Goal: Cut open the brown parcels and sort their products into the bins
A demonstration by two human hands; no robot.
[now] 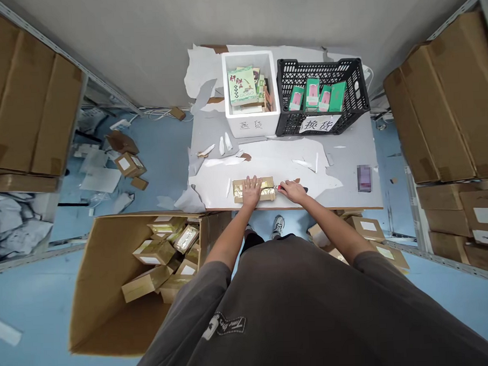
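Observation:
A small cardboard box (239,192) wrapped in shiny tape lies flat near the table's front edge. Pressing on top of it is my left hand (251,192), its fingers stretched out and spread. My right hand (293,191) is wrapped round a utility knife (280,187) with red and black showing on its handle. The knife's thin blade points left and meets the box's right end, along the middle of its top. How deep the blade sits cannot be made out. Scraps of white paper (228,187) lie beside the box.
Behind on the table (348,157) stand a white foam box (252,126) of small packages and a black crate (284,124) of green boxes. A blurred phone-sized object (364,178) lies right. A large open carton (108,318) of taped boxes is at lower left. Cartons (438,104) flank both sides.

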